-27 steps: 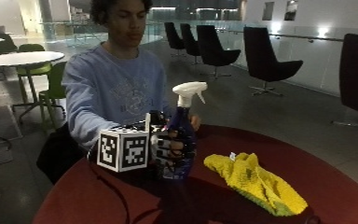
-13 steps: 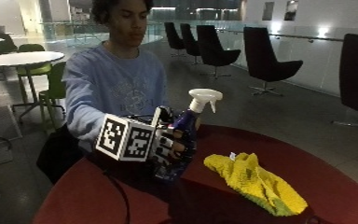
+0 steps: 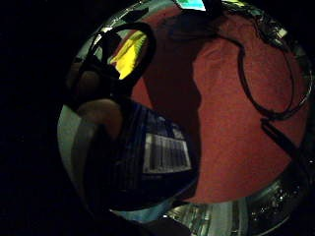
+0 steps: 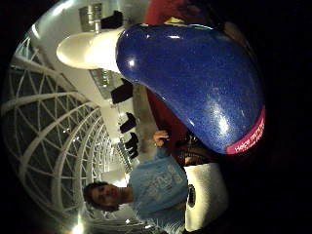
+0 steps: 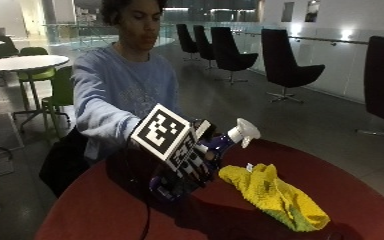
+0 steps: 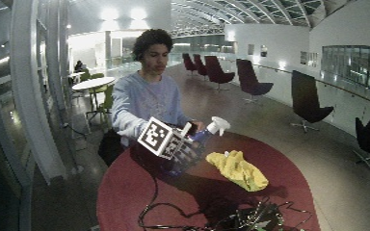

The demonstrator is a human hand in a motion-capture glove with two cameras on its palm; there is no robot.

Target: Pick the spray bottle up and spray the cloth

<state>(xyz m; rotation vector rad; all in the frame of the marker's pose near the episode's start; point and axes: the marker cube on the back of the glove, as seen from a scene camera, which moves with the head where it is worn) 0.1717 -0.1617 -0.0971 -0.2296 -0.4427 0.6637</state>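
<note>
Fingers of the gloved right hand curl round the blue body of the bottle, which is raised off the red bench and tilted. Its white nozzle points toward the yellow cloth, which lies crumpled on the bench just beside the hand.

spray bottle body: mostly hidden behind the gloved right hand
bottle label text: too blurred to read
yellow cloth: near end in shadow
</note>
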